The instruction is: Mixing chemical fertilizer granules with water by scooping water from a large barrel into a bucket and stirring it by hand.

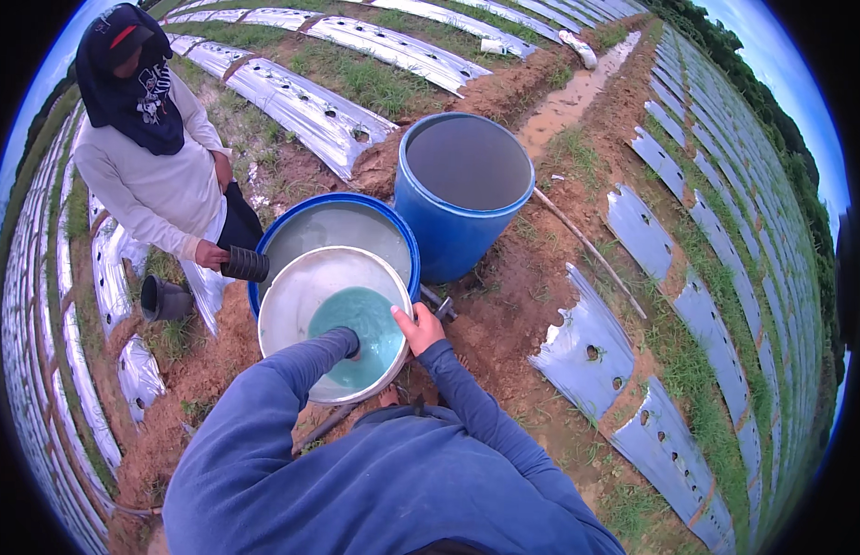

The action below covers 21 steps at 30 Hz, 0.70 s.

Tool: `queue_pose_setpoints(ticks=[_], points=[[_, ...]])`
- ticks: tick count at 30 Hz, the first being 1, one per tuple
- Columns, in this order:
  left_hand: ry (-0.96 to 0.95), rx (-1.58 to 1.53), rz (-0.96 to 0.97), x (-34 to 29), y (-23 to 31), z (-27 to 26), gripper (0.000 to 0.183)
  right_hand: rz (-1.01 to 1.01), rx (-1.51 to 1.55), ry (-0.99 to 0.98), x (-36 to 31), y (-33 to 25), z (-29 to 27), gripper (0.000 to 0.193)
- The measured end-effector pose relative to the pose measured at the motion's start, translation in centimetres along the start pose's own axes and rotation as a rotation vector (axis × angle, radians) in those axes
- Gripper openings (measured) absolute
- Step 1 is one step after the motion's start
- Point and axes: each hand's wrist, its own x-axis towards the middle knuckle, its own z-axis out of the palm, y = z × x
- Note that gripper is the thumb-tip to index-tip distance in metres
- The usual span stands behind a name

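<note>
On bare brown soil [502, 370] between beds covered with silver plastic sheeting [587, 350], I lean over a white round plastic tub [287, 296] that holds cloudy blue-green liquid [379, 314]. My right hand [421, 329] is clamped on the tub's right rim, thumb uppermost. My left arm, in a long blue sleeve [305, 361], reaches down into the liquid; my left hand is hidden there, so I cannot tell whether it is open or closed. My hands are apart. Just beyond the tub, partly covered by it, is a wide blue-rimmed container [337, 222] of greyish liquid, with a tall blue drum [444, 236] beside it. At left, another person [153, 176] holds a black ribbed cup [247, 265] near the container's rim.
</note>
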Motion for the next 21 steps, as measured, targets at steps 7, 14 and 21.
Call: queue_pose_setpoints(ticks=[7,14,21], points=[[0.358,-0.518,0.303,4.3,3.9,0.1,0.045,-0.075,0.018,-0.081,-0.1,-1.8,1.1,0.046],[0.442,-0.580,0.234,-0.8,7.9,-6.7,0.039,-0.012,-0.263,-0.142,1.3,-0.9,-3.7,0.061],[0.246,-0.357,-0.070,-4.9,4.1,-6.9,0.037,0.014,-0.177,-0.367,3.2,0.8,-4.5,0.067]])
